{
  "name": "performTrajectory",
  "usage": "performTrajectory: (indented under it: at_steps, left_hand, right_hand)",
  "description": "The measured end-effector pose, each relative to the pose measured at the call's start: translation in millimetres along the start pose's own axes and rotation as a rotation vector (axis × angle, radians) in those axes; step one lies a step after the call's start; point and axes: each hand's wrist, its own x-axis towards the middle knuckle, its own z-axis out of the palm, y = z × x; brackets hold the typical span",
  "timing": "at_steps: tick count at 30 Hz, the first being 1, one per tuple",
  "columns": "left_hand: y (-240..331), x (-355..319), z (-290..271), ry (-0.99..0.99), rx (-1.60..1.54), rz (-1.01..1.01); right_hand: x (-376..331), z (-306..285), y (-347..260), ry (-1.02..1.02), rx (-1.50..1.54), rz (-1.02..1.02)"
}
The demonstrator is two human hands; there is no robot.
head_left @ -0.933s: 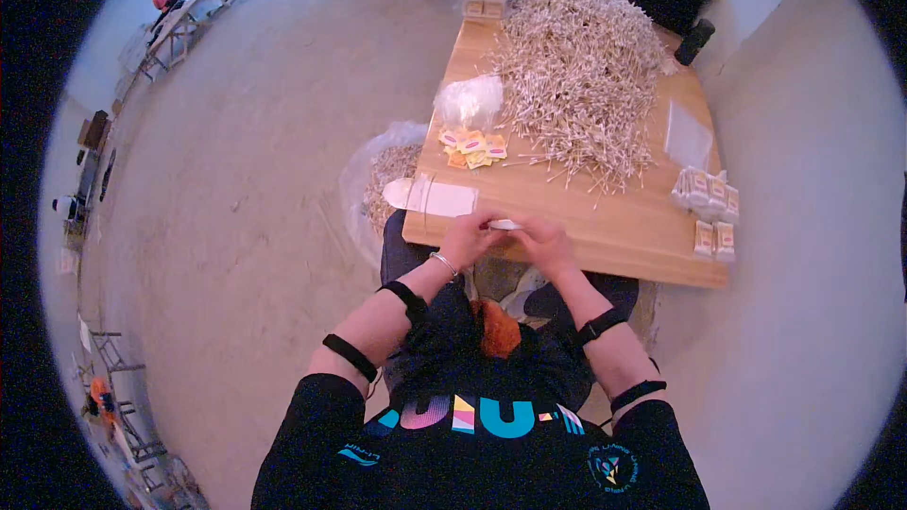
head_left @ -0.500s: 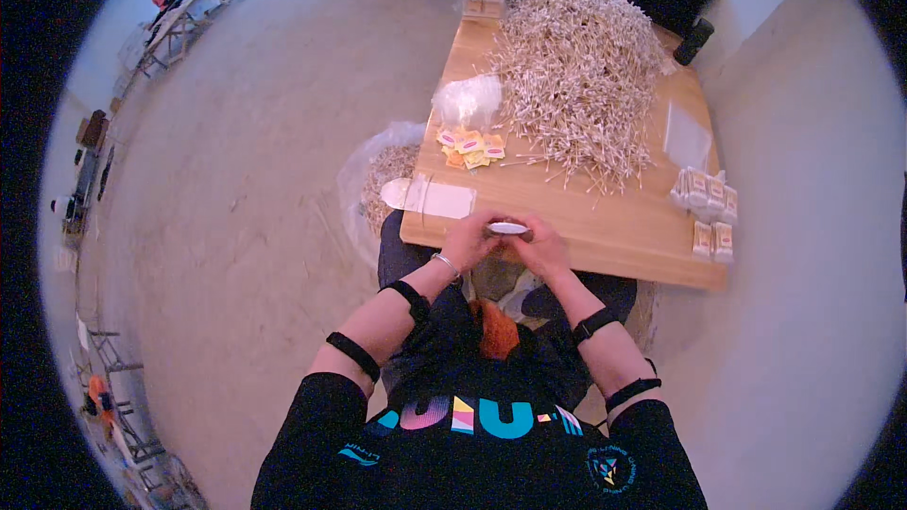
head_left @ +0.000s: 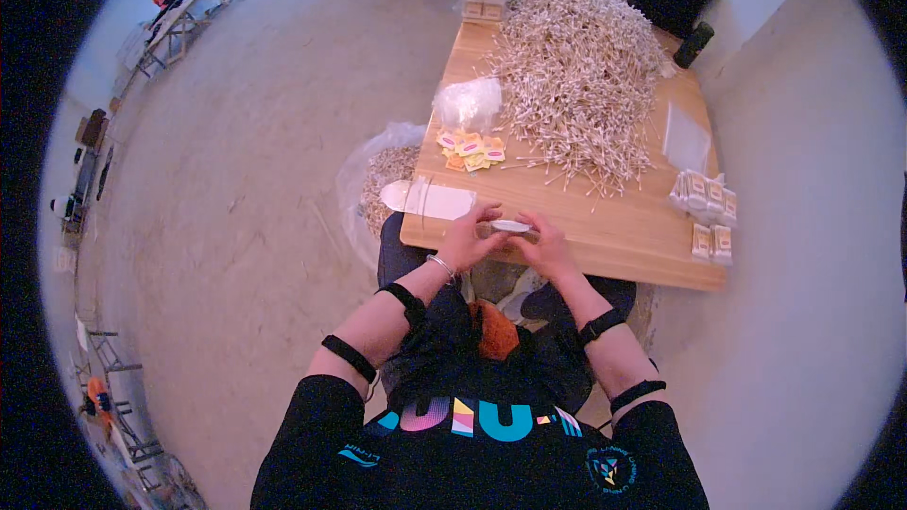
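Both hands met at the near edge of the wooden table [head_left: 605, 236], the left hand [head_left: 465, 241] and the right hand [head_left: 546, 244] pinching a small pale packet [head_left: 511, 226] between their fingertips, each closed on one end of it just above the tabletop. From where I stood it looked like the packing step: a filled little bag being pressed shut or smoothed flat. The next move, I judged, would call for a steady pinch along the open edge, then a place to set it down.

Counting what I could: one great heap of thin pale sticks [head_left: 576, 71] covered the far half of the table; one clear bag [head_left: 468, 102] sat beside it; one small cluster of orange and yellow labels [head_left: 471, 150] lay nearer, too jumbled to number. One flat white sleeve [head_left: 430, 198] lay at the left corner. Finished packets [head_left: 707, 212] were stacked at the right edge, about six, though I could not be sure. One sack of sticks [head_left: 385, 184] stood on the floor.
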Motion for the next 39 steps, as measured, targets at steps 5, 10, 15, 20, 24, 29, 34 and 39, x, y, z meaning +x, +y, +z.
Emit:
performTrajectory:
  at_steps: [5, 10, 15, 20, 24, 29, 34, 39]
  left_hand:
    - [8.2, 9.2, 0.0, -0.075, 0.056, -0.04]
    - [3.4, 8.4, 0.2, 0.083, 0.214, 0.323]
    - [15.2, 11.1, 0.0, 0.098, 0.417, 0.507]
    - [15.5, 9.0, -1.1, 0.081, 0.438, 0.543]
    - [15.3, 6.8, -0.6, 0.105, 0.504, 0.578]
    - [16.2, 3.6, -2.2, 0.085, 0.596, 0.635]
    - [14.8, 6.3, 0.4, 0.068, 0.449, 0.397]
    - [8.0, 6.6, -0.2, 0.012, 0.103, 0.038]
  right_hand:
    - [0.1, -5.9, 20.3, 0.147, -0.159, -0.218]
    - [-3.7, -8.7, 20.9, 0.195, -0.511, -0.474]
    - [-1.7, -17.8, 7.4, 0.211, -0.774, -0.645]
    - [-0.4, -21.2, 5.5, 0.208, -0.759, -0.674]
    - [-2.1, -16.0, 7.5, 0.228, -0.74, -0.672]
    - [-4.9, -11.7, 7.0, 0.204, -0.723, -0.61]
    - [1.4, -13.5, 6.4, 0.222, -0.582, -0.598]
    - [1.6, -4.0, -4.5, 0.237, -0.175, -0.23]
